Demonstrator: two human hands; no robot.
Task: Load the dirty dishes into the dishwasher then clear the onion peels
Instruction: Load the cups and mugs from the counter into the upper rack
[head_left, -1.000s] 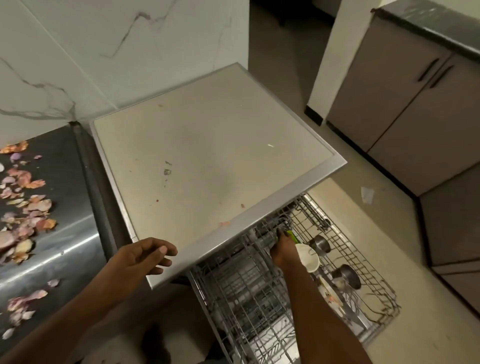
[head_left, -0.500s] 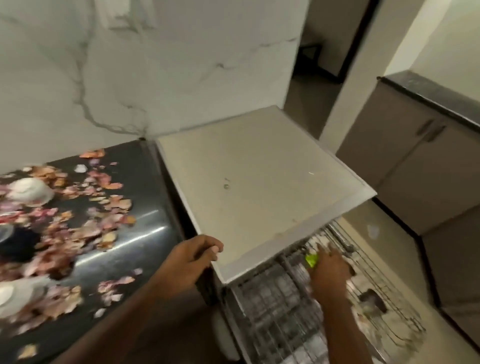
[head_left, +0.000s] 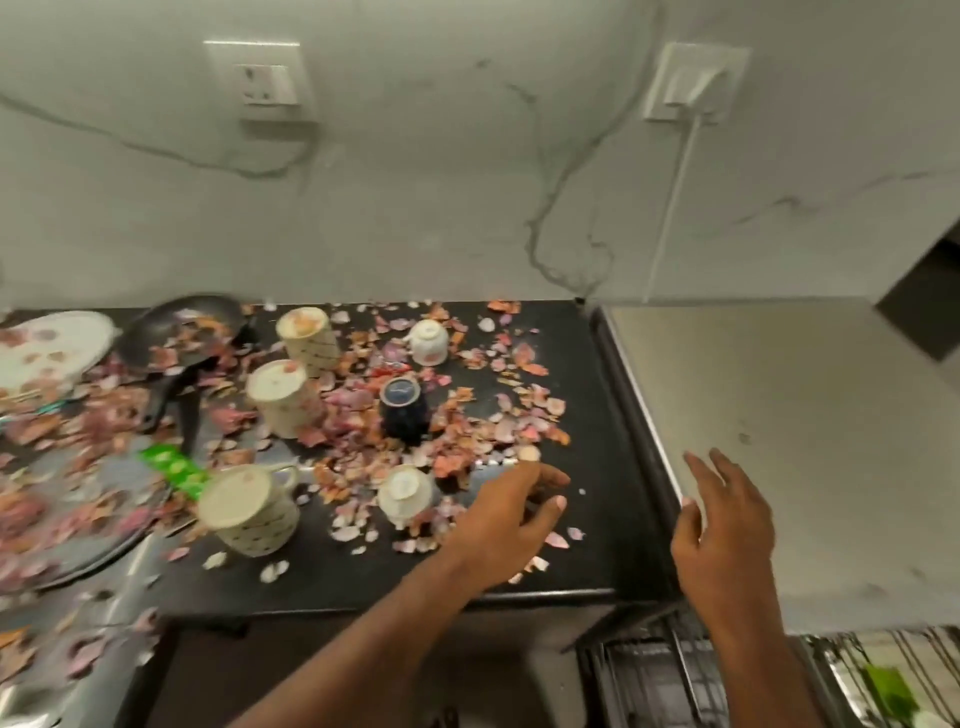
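black counter (head_left: 597, 525) holds six upturned cups (head_left: 407, 492), one pan (head_left: 176, 325).

Six cups (head_left: 284, 397) (all upturned), one pan (head_left: 176, 332), one plate (head_left: 49, 345)

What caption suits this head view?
Both hands, left hand and right hand, reach over upturned cups amid onion peels.

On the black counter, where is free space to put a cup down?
Bare strip of the black counter along its right edge, between the left hand and the dishwasher top, which is bare too. Crowded: centre and left, onion peels around the dark cup and pan.
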